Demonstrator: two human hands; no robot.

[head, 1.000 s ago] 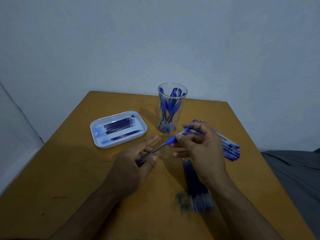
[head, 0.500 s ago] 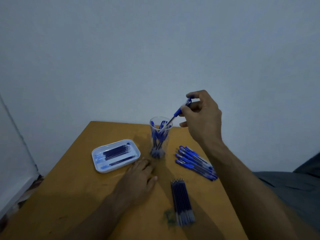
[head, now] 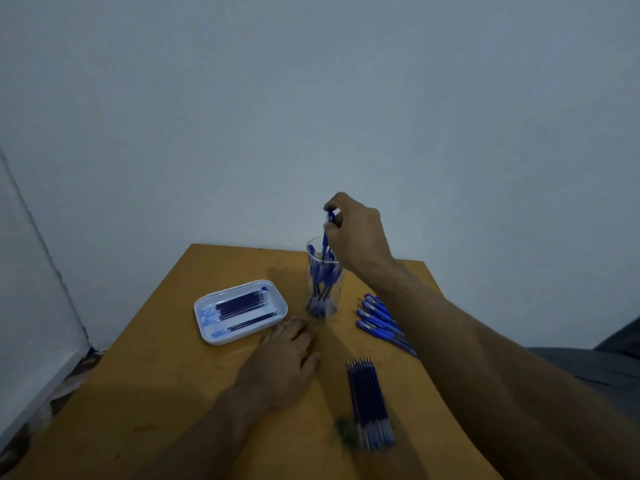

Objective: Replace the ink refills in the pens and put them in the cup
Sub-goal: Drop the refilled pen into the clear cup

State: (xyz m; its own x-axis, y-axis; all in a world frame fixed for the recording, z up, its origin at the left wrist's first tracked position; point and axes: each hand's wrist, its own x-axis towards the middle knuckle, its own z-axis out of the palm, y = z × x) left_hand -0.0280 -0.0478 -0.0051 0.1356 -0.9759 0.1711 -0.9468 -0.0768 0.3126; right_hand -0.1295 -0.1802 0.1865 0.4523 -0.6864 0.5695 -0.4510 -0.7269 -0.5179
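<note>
At the frame's centre my right hand [head: 353,233] pinches a blue pen [head: 326,237] by its top, its lower end inside the clear cup [head: 323,278]. My left hand [head: 285,358] rests flat, fingers relaxed, on the counter [head: 156,375] below the cup.

We see a blue pen [head: 325,233] standing near upright, its lower end inside the clear cup [head: 323,289] among other blue pens. More capped pens [head: 379,318] lie right of the cup, a refill bundle [head: 369,398] nearer us, darker refills in the white tray [head: 207,336].
</note>
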